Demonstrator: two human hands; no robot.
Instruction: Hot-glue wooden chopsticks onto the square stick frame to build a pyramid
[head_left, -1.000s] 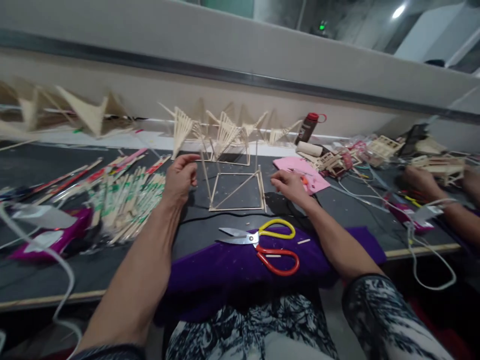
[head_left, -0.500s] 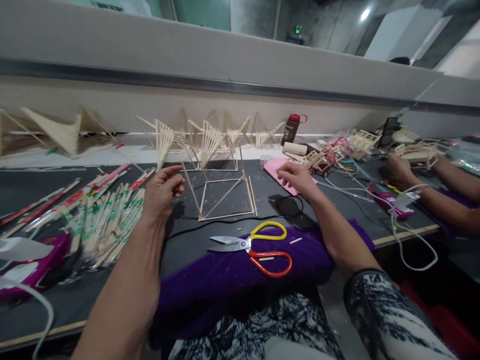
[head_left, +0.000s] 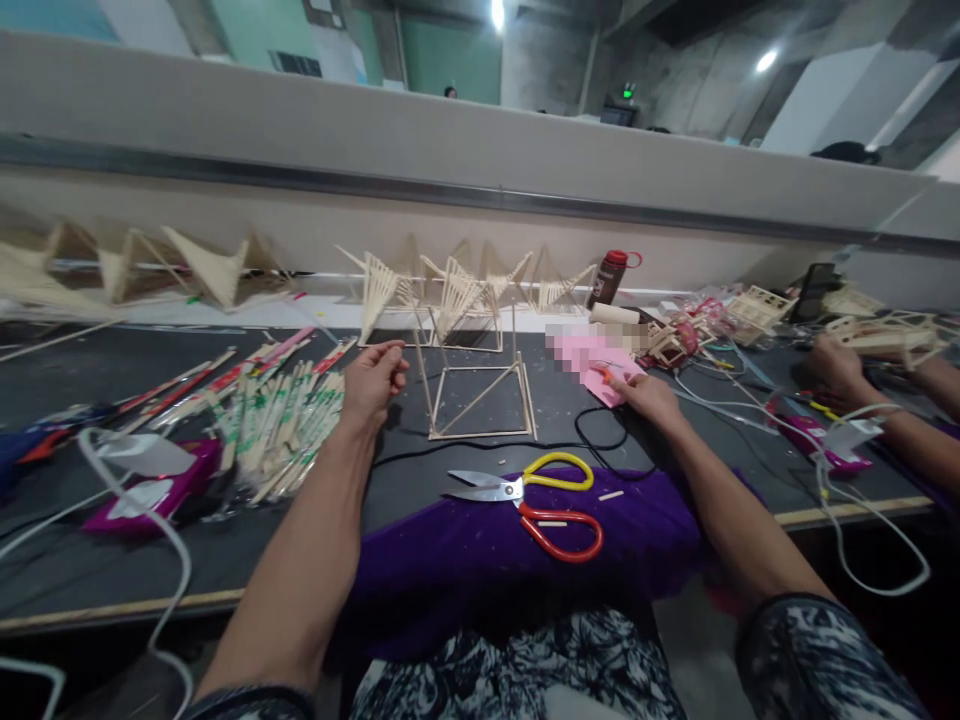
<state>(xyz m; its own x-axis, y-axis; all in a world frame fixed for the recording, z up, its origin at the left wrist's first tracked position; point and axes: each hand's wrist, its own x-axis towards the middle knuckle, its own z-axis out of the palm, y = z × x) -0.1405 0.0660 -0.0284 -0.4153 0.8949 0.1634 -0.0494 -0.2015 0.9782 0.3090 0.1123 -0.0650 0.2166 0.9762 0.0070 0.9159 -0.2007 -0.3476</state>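
My left hand [head_left: 375, 384] is closed, fingers curled together beside the left upright of a thin wooden stick frame [head_left: 480, 434]. Whatever its fingertips hold, if anything, is too small to make out. At the near edge of a pink sheet [head_left: 604, 362], my right hand [head_left: 651, 398] pinches a small orange-red thing [head_left: 606, 374] whose kind is unclear. The stick frame stands on the dark table between my hands. Nearer to me, scissors [head_left: 513, 490] with one yellow and one red handle lie with blades parted on a purple cloth [head_left: 465, 540].
Packs of wooden sticks [head_left: 281, 425] lie to the left, beside a magenta device [head_left: 176, 490] with white cables. Several stick models [head_left: 457, 290] and a dark bottle [head_left: 609, 280] stand along the back. At the right, another person's hands [head_left: 836, 368] hold a wooden model.
The view has turned left, so things sit farther right. My right hand has come down to the pink sheet and now pinches the orange-red thing. My left hand stays closed beside the frame.
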